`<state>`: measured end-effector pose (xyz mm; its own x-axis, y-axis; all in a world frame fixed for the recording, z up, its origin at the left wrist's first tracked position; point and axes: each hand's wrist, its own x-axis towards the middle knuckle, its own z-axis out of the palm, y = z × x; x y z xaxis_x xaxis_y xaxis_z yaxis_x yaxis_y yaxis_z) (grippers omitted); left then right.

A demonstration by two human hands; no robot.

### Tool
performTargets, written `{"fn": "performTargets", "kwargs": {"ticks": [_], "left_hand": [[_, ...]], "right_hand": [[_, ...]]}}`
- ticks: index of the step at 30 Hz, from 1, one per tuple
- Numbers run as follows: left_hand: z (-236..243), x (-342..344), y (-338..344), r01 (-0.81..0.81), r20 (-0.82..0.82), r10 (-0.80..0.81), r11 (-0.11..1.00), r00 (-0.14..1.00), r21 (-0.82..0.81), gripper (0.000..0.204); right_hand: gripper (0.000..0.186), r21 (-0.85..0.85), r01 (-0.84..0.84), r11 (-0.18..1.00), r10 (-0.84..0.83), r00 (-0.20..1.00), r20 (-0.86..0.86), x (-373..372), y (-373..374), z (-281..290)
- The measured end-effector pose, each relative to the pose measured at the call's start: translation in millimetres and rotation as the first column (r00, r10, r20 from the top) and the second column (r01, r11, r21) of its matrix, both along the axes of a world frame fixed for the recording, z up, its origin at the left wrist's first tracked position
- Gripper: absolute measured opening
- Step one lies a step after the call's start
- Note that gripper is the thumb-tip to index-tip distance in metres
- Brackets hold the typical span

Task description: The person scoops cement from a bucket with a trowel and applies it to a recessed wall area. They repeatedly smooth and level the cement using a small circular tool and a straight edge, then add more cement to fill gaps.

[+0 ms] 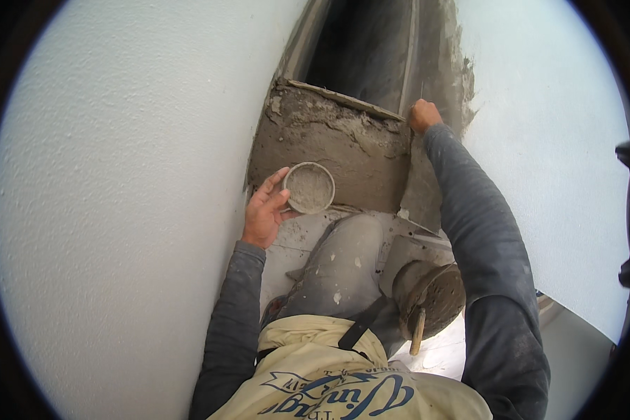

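Observation:
My left hand (264,212) grips a small round bowl (285,199) by its side, thumb on the rim. Grey cement (310,187) fills the bowl, which I hold in front of the rough mortar face of a sill (343,164). My right hand (424,116) is closed at the far right corner of that sill, close to the side of the opening. A thin upright sliver shows above its fingers; what it holds is too small to make out. Along the sill's top runs a thin, straight edge strip (350,99).
Beside my right knee stands a bucket (407,269) of mortar with a wooden-handled tool (418,332) in it. White walls rise close on the left (133,175) and right (546,140). Beyond the sill is a dark opening (360,49). Pale tiles (287,255) lie under me.

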<state>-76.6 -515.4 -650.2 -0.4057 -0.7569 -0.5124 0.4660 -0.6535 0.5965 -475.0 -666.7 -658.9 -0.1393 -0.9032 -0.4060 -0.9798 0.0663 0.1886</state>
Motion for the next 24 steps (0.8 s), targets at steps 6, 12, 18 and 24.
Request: {"fn": "performTargets", "kwargs": {"ticks": [6,12,18,24], "left_hand": [[1,1,1,-0.002,0.013,0.002,1.000,1.000,0.002,0.050],[-1,1,1,-0.008,0.030,0.008,1.000,1.000,0.001,0.051],[0,1,0,-0.033,0.055,0.033,0.999,0.998,-0.004,0.051],[0,0,3,-0.053,0.075,0.054,0.999,0.996,-0.011,0.052]], "right_hand": [[0.030,0.310,0.129,0.942,-0.185,0.970,0.159,20,6,3],[0.030,0.335,0.057,0.941,-0.177,0.924,0.340,49,3,-8],[0.028,0.206,0.350,0.914,-0.367,0.490,0.791,107,4,21],[0.023,-0.052,-0.069,0.996,0.078,0.484,0.872,156,66,93]]}}
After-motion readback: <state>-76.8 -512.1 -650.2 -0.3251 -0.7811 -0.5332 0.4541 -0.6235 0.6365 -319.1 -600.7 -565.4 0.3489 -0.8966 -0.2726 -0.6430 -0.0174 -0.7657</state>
